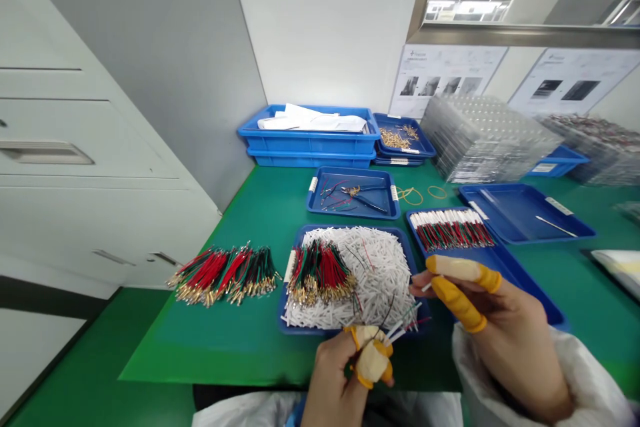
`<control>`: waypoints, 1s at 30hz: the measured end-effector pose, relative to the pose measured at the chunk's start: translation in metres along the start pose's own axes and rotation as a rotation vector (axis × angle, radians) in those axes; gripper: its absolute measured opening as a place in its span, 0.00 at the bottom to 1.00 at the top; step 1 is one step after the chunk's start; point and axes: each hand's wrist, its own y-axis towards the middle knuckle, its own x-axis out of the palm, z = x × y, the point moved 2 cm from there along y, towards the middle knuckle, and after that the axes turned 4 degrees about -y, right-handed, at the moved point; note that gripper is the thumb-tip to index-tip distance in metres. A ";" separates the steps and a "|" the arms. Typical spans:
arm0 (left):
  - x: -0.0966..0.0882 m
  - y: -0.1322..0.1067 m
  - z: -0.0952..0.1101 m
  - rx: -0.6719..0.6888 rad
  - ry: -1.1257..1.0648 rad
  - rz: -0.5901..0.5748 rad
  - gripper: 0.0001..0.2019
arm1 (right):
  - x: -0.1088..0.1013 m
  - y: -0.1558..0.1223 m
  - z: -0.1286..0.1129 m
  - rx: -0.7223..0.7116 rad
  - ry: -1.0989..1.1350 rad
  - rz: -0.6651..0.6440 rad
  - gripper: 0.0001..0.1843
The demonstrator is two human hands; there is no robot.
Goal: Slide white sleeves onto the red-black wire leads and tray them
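Wires [400,328], a small bunch, held where?

Pinched in the left hand [336,373], above a blue tray [285,307] heaped with white sleeves [380,273].

And the right hand [500,340]?

Apart from the left, its yellow finger cots [453,303] pinching one small white sleeve [425,287].

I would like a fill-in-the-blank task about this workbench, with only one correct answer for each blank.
The fingers of the left hand wear yellow ____.
The blue tray nearest the hands is heaped with short white ____.
The smaller tray behind it holds a pair of ____.
The wire bundle on the green bench ends in ____ terminals.

Missing words: finger cots; tubes; pliers; gold.
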 end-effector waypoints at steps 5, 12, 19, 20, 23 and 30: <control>0.002 -0.002 0.001 -0.007 0.125 -0.006 0.10 | 0.003 0.002 -0.011 -0.031 0.006 -0.039 0.06; 0.001 -0.006 -0.001 0.018 0.303 0.014 0.10 | 0.003 0.000 -0.014 -0.066 -0.061 -0.078 0.06; 0.001 -0.005 0.002 0.072 0.357 0.057 0.09 | 0.003 -0.001 -0.013 -0.069 -0.039 -0.097 0.09; 0.001 -0.005 0.003 0.072 0.354 0.060 0.09 | 0.004 -0.001 -0.012 -0.064 -0.056 -0.132 0.08; 0.003 -0.003 0.005 0.040 0.329 0.031 0.10 | 0.008 -0.003 -0.008 -0.037 -0.127 -0.283 0.10; 0.011 0.004 0.002 0.008 0.263 -0.025 0.05 | 0.007 0.000 -0.005 -0.046 0.109 -0.336 0.03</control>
